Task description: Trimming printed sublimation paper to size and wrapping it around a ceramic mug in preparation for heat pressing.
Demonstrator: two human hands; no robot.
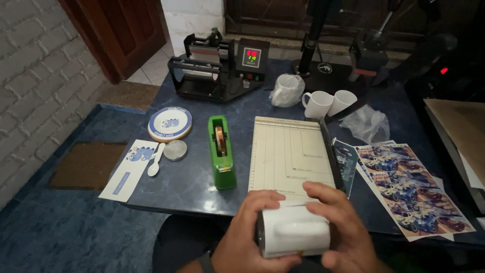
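A white mug (295,233) wrapped in a sheet of paper lies on its side between both hands, handle facing up, just off the near edge of the blue table (192,174). My left hand (247,237) grips its left end. My right hand (338,227) curls over the top and right end, fingers pressing the paper wrap. Directly beyond the hands lies a cream paper cutter (290,151) with a black blade arm along its right side. A green tape dispenser (221,151) stands to its left.
A black mug heat press (217,68) with a lit display stands at the back. Two white mugs (328,102) and a bagged mug (287,90) sit behind the cutter. Printed car sheets (409,187) lie right; a round plate (170,124), disc, spoon shape and paper strip lie left.
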